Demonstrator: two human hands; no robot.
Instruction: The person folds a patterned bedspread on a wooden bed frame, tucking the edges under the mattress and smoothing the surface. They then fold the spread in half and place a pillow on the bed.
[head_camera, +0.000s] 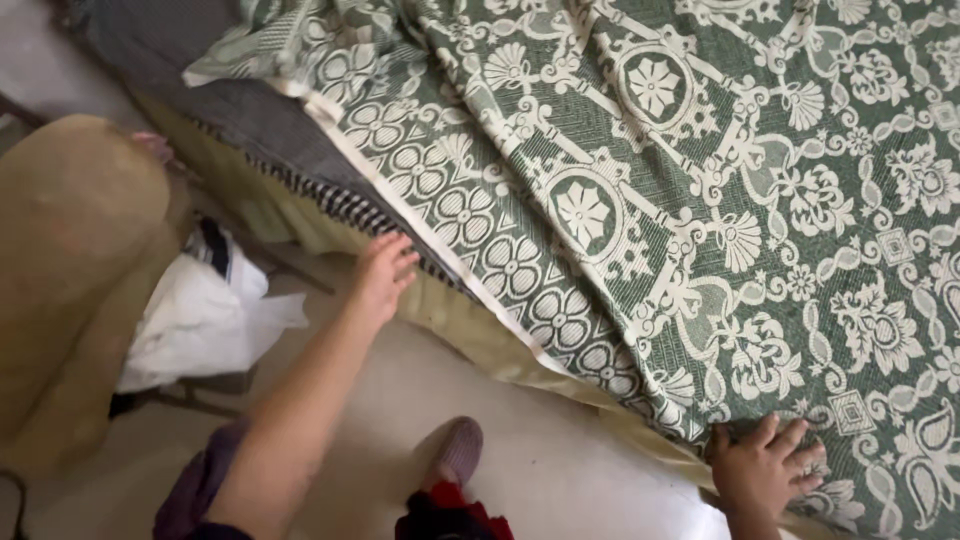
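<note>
right hand (765, 470) spread flat, palm down, on near edge of green patterned bedspread (700, 200) | left hand (383, 270) fingers open, touching its cream border at bed (480, 335) edge, far left | white cloth (205, 315) on floor, left

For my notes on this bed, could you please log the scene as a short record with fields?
Left hand: fingers at the bedspread's cream border
Right hand: flat on the bedspread near the mattress edge
Bedspread: green with cream floral pattern, creased
Under layer: dark striped cloth showing at the edge
Floor: pale, white cloth lying beside a tan cushion
</note>
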